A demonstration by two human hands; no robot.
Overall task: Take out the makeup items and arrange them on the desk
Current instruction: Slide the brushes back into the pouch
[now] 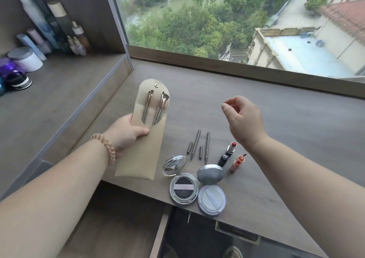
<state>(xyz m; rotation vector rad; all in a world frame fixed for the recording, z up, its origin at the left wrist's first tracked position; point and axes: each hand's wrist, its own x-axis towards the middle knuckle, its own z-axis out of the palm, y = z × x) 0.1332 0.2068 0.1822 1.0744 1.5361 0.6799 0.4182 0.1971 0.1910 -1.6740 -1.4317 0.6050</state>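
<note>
While the left hand (130, 128) grips the pouch (144, 153) at its middle, over the desk (276, 131) with the flap open, the brushes (158, 107) sit in their slots. It is better to hold the pouch steady, top end higher, so none slides out. Room is beside the pencils (197, 145). The right hand (242, 117), loosely curled and holding nothing, hovers above the desk; it should pinch one brush near the head and pull straight.

Matt beige cloth brush pouch (142, 151) with metal snap (156, 85); brushes (158, 107) with glossy metallic handles; wood-grain matt table (276, 119); glossy silver plastic compacts (211, 200); glossy lipstick (227, 153).
</note>
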